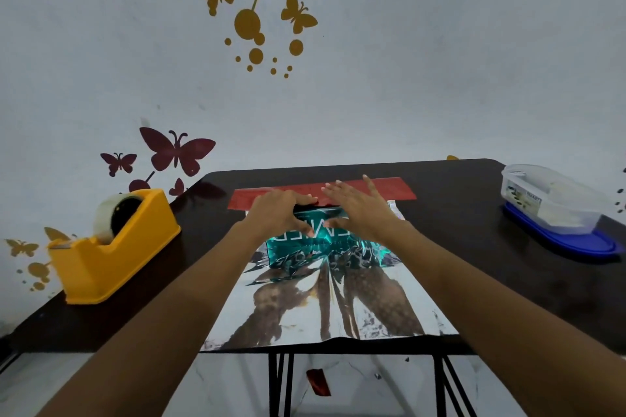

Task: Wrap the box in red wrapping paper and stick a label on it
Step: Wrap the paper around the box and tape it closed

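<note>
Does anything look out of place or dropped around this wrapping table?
Yes: a small red scrap lies on the floor beneath the table, away from the wrapping paper spread on top. It looks dropped.

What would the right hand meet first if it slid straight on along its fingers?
The right hand lies across the red wrapping paper flap. Past it, only dark tabletop to the far edge, then probably the wall; depth is unclear.

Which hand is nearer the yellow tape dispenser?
Left. The left hand presses on the box, on the side toward the tape dispenser at the left edge of the table; the right hand lies beside it, farther away.
</note>
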Demonstrator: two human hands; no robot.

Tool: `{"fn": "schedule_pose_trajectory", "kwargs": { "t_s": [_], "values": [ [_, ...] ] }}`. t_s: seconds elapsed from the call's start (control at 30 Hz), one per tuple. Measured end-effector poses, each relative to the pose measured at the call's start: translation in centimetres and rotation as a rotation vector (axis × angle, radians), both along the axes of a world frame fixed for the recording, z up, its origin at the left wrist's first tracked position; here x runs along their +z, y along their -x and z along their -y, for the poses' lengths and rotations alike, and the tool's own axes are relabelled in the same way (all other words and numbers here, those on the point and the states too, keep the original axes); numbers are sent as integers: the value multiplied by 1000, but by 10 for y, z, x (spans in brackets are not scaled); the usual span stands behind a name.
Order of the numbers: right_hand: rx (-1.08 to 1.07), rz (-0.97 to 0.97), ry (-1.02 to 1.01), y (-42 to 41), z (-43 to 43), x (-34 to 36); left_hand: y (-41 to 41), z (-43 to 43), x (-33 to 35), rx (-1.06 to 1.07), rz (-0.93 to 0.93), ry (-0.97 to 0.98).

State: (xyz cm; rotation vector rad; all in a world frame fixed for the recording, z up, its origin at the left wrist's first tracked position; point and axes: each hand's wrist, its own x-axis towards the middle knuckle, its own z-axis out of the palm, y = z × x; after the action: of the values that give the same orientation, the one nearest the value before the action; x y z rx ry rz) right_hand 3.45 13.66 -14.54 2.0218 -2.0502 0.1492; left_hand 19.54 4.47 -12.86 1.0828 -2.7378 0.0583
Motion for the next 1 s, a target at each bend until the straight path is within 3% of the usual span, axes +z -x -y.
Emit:
{"fn": "schedule_pose_trajectory", "kwargs": {
  "t_s": [0.17,0.57,0.77,0.83,0.93,1.0],
  "values": [
    [1,163,41,-4,4,-8,-9,1,5,-53,-43,-43],
    [-3,143,44,-2,-1,-7,-16,15,-9,-18,-55,-34],
    [-143,68,145,27,-18,-18,-16,11,-8,-16,-92,-60],
    [-200,312,348,32,-23,-22,-17,9,-8,-14,-89,-64],
    [-364,1180,788,18,-25,-22,-17,8,-7,-8,-69,-50],
    [-523,1500,844,5,-23,-26,-17,6,-6,-16,-67,-49]
  ]
}}
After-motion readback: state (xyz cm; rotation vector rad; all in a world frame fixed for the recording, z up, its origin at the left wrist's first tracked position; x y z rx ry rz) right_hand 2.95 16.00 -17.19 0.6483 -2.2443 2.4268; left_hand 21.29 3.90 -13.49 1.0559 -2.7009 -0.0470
